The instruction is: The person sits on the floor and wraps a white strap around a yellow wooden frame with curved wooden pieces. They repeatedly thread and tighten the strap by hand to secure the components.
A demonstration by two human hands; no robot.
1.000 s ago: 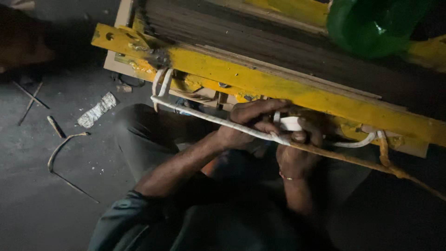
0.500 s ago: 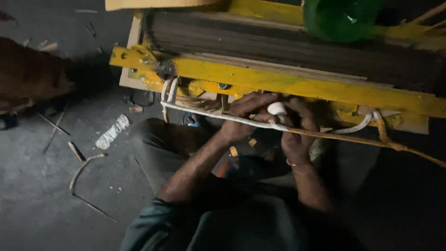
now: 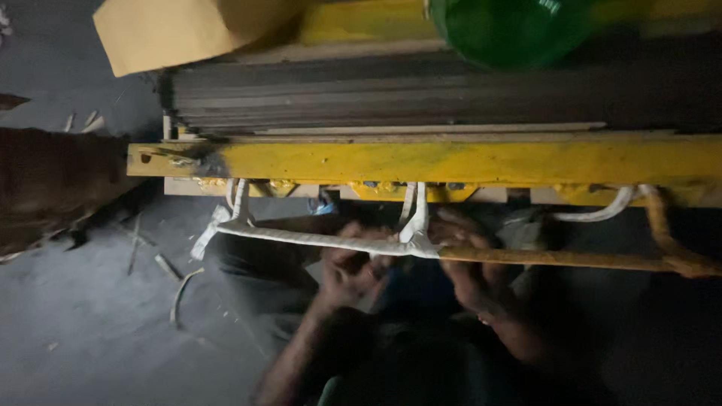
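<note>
Sitting low over a dark grey concrete floor (image 3: 83, 338) in dim light, the person works at a yellow-painted wooden beam (image 3: 451, 162) that runs across the view, with a stack of dark thin slats (image 3: 421, 98) lying just behind it. Scraps and splinters of wood (image 3: 177, 293) litter the floor near the beam's left end.

Both forearms rise from the bottom of the view. The left hand (image 3: 353, 271) is curled under a white wrapped cord (image 3: 316, 239) that runs below the beam; its fingers seem closed on the cord, though blur and shadow make the grip hard to read. The right hand (image 3: 470, 263) sits just beside it, fingers bent around the point where the white wrapping ends and a bare yellowish rod (image 3: 571, 259) goes on to the right; I cannot tell how tightly it holds.

White loops (image 3: 417, 214) tie the cord up to the beam's underside, one at the left end and one above the hands. A green plastic vessel (image 3: 511, 30) rests at the top edge, a tan cardboard piece (image 3: 180, 30) at the upper left, and a dark brown block (image 3: 53, 188) at the left.
</note>
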